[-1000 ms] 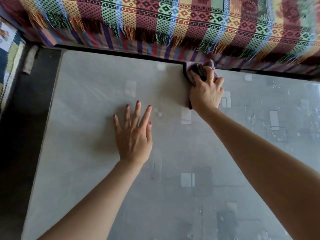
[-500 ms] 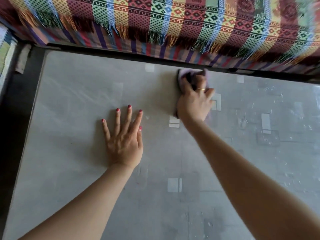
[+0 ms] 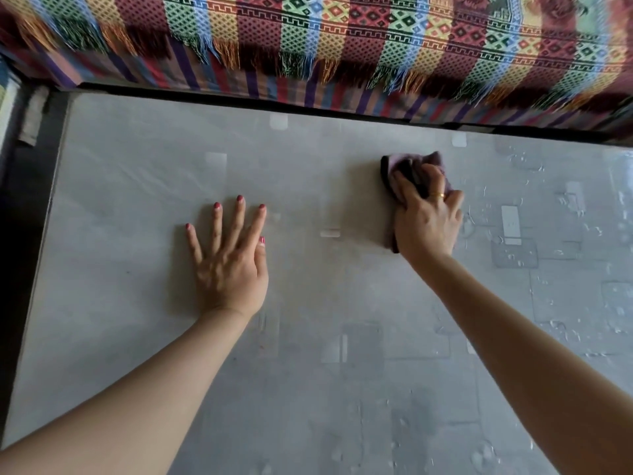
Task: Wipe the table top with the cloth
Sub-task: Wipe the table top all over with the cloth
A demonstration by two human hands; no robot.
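Your right hand (image 3: 426, 221) grips the crumpled purple cloth (image 3: 407, 166) on the glossy grey table top (image 3: 137, 200), while your left hand (image 3: 229, 262) rests flat, fingers spread.

The cloth (image 3: 400, 166) is purple with a dark edge. It is all bunched up, not flat. It lies on the tabletop (image 3: 137, 186) under the right hand (image 3: 426, 221), which presses down on it with curled fingers. Part of the cloth sticks out past the fingertips and a thin strip shows beside the thumb side of that hand. The tabletop is grey, smooth and shiny. To the right of that hand it has small wet marks. The left hand (image 3: 229, 265) lies flat on it.
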